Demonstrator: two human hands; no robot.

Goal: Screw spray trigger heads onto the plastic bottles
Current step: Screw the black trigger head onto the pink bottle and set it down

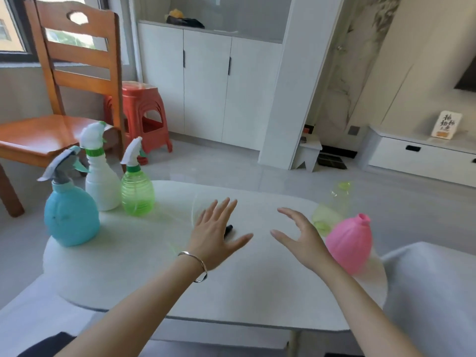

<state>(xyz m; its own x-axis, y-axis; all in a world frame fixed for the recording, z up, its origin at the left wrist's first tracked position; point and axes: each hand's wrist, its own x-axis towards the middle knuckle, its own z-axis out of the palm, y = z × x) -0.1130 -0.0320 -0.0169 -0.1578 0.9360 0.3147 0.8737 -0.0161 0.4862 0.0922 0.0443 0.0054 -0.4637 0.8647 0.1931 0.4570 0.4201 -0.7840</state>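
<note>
Three bottles with trigger heads on them stand at the table's left: a blue one [70, 215], a white one [100, 176] and a green see-through one [137, 193]. At the right, a pink bottle [350, 243] stands with a bare neck. Behind it a pale green see-through bottle [331, 210] also has no trigger. My left hand [213, 235] hovers over the table's middle, fingers spread, holding nothing. My right hand [298, 238] is beside it, open, just left of the pink bottle. A small black object [228, 230] lies partly hidden under my left hand.
The white oval table [154, 266] fills the foreground. A wooden chair [59, 99] stands behind the left bottles, with a red plastic stool [141, 114] past it. White cabinets [206, 83] line the far wall. A grey cushion [432, 292] sits at the right.
</note>
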